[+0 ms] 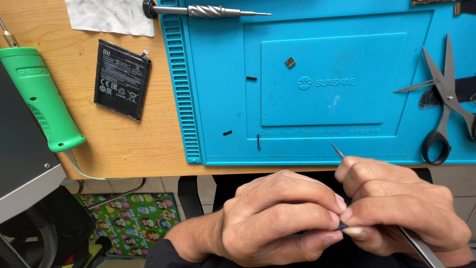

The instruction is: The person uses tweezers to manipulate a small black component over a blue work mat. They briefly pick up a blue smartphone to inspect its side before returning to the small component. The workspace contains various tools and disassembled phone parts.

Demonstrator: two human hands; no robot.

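Note:
My left hand (277, 218) and my right hand (396, 208) meet below the table's front edge, fingertips pinched together on a small dark part (341, 226), mostly hidden by the fingers. My right hand also carries thin metal tweezers (338, 150), whose tip pokes up past the knuckles and whose shaft runs out at the lower right. The blue work mat (327, 74) lies just beyond my hands. On it rest a small grey chip (290, 62) and a few tiny black bits (251, 78).
A black phone battery (122, 79) lies on the wooden table (134, 144) left of the mat. A green-handled tool (39, 99) and a grey box (22, 164) sit far left. Scissors (446, 99) lie at the mat's right; a metal screwdriver (208, 11) and a white cloth (111, 16) at the top.

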